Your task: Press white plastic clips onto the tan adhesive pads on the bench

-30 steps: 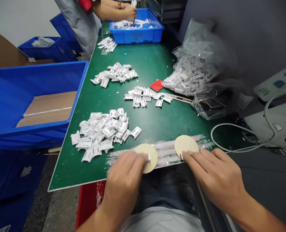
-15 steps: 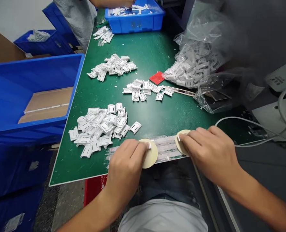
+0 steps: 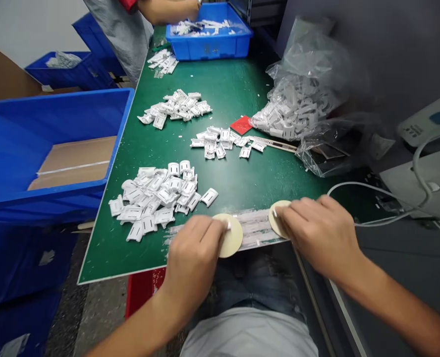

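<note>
Two round pale-yellow discs, which look like sanding discs, lie on the worn, scraped strip [image 3: 255,223] at the table's near edge. My left hand [image 3: 195,248] is closed over the left disc [image 3: 233,239], pinching a small white plastic part [image 3: 228,225] against its face. Over the right disc [image 3: 275,223], my right hand [image 3: 320,233] is closed the same way on another small white plastic part [image 3: 275,213]. Fingers cover most of both parts. Left of my hands lies a heap of curved, slotted white plastic pieces [image 3: 156,196], with one loose piece [image 3: 209,197] beside it.
Farther back on the green table [image 3: 227,178] are more white heaps [image 3: 179,105], a red square [image 3: 241,125], a cutter knife [image 3: 275,144] and a clear bag of parts [image 3: 294,109]. A co-worker's arm [image 3: 168,11] reaches over a blue bin [image 3: 210,47]. A big blue crate [image 3: 56,196] stands left.
My view has shifted slightly, so the far table sits lower in it. More of the co-worker's arm shows at the bin. Both my hands stay almost in place on the discs.
</note>
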`<action>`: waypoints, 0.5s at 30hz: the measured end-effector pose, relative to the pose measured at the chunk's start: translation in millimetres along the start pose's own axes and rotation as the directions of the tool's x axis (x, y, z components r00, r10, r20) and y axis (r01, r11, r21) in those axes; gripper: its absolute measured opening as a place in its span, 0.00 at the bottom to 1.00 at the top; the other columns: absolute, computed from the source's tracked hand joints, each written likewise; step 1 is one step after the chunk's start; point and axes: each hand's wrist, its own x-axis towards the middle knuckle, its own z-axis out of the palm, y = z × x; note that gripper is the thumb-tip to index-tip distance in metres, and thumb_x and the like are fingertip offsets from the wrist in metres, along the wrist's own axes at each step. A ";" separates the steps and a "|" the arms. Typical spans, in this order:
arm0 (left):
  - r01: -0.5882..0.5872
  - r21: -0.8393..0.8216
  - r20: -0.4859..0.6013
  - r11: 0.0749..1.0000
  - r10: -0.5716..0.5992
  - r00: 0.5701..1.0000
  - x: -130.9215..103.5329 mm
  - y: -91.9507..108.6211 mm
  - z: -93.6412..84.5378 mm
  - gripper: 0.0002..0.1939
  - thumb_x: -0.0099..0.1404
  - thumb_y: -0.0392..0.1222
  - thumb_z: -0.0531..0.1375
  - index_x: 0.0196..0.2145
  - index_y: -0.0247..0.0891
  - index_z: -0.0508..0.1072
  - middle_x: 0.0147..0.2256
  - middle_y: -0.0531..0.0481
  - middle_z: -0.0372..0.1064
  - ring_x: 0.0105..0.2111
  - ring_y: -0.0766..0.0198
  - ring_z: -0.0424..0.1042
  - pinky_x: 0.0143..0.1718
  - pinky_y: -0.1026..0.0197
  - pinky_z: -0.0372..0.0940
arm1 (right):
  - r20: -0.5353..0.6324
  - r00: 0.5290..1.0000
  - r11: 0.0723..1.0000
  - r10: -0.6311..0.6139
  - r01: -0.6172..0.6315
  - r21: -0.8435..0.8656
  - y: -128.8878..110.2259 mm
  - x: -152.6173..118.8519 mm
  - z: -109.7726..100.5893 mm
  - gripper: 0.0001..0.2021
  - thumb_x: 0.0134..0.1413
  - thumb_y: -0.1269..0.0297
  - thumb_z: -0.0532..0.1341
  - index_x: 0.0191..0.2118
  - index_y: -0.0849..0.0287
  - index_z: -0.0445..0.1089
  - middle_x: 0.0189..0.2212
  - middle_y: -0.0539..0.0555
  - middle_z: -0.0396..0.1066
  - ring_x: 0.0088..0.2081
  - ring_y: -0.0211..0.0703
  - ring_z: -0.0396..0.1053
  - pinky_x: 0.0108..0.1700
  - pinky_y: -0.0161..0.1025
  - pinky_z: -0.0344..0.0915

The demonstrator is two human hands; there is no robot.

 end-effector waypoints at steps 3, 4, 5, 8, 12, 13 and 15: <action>0.003 0.006 0.031 1.000 -0.003 1.000 0.1 0.4 -0.7 0.07 0.69 0.33 0.55 0.35 0.38 0.72 0.31 0.47 0.71 0.33 0.60 0.68 0.35 0.59 0.60 | 0.003 1.000 1.000 0.013 -0.013 0.014 -0.6 0.3 -0.2 0.13 0.64 0.74 0.55 0.31 0.58 0.72 0.21 0.51 0.65 0.26 0.42 0.56 0.32 0.44 0.46; 0.000 -0.011 0.029 1.000 0.000 1.000 -0.1 0.4 -0.7 0.07 0.69 0.32 0.55 0.36 0.38 0.72 0.31 0.48 0.71 0.33 0.60 0.68 0.36 0.59 0.61 | -0.005 1.000 0.999 0.008 -0.008 0.032 -0.9 -0.2 -0.2 0.12 0.64 0.75 0.54 0.32 0.58 0.73 0.22 0.52 0.66 0.26 0.42 0.57 0.32 0.43 0.47; -0.007 -0.024 0.020 1.000 0.008 1.000 -0.3 0.4 -0.4 0.08 0.69 0.33 0.54 0.35 0.38 0.72 0.31 0.48 0.71 0.32 0.61 0.68 0.36 0.60 0.61 | -0.011 1.000 0.999 0.001 -0.001 0.046 -1.0 -0.9 -0.1 0.12 0.64 0.75 0.54 0.33 0.59 0.73 0.23 0.52 0.66 0.26 0.41 0.57 0.32 0.43 0.47; -0.011 -0.004 0.010 1.000 0.011 1.000 0.0 0.2 0.8 0.09 0.69 0.34 0.54 0.32 0.38 0.71 0.28 0.49 0.69 0.30 0.61 0.67 0.32 0.60 0.58 | -0.014 1.000 1.000 -0.002 0.002 0.029 0.3 -2.5 0.7 0.13 0.64 0.73 0.55 0.30 0.57 0.72 0.21 0.50 0.64 0.25 0.41 0.55 0.32 0.44 0.45; 0.021 -0.006 0.032 1.000 -0.021 0.999 -2.1 0.7 0.3 0.08 0.69 0.32 0.54 0.36 0.38 0.72 0.32 0.47 0.71 0.33 0.60 0.68 0.34 0.60 0.59 | 0.005 1.000 0.999 0.019 -0.019 0.045 -0.1 -4.9 -0.2 0.12 0.64 0.73 0.54 0.32 0.59 0.73 0.23 0.52 0.66 0.26 0.41 0.56 0.32 0.43 0.46; 0.019 -0.022 0.022 1.000 -0.019 1.000 -2.2 0.4 0.4 0.08 0.69 0.32 0.54 0.36 0.38 0.72 0.31 0.47 0.71 0.32 0.60 0.67 0.34 0.60 0.59 | 0.004 1.000 0.998 0.016 -0.016 0.063 -0.5 -5.4 -0.2 0.11 0.64 0.74 0.55 0.34 0.60 0.74 0.23 0.52 0.67 0.27 0.42 0.56 0.33 0.43 0.46; 0.011 -0.034 0.002 0.999 -0.011 1.000 -0.3 -1.5 1.8 0.09 0.69 0.33 0.54 0.34 0.38 0.72 0.29 0.48 0.70 0.30 0.61 0.66 0.33 0.60 0.58 | 0.005 1.000 0.997 0.009 -0.009 0.074 -0.8 -5.8 0.5 0.10 0.63 0.74 0.56 0.35 0.59 0.74 0.23 0.51 0.67 0.27 0.42 0.57 0.33 0.43 0.45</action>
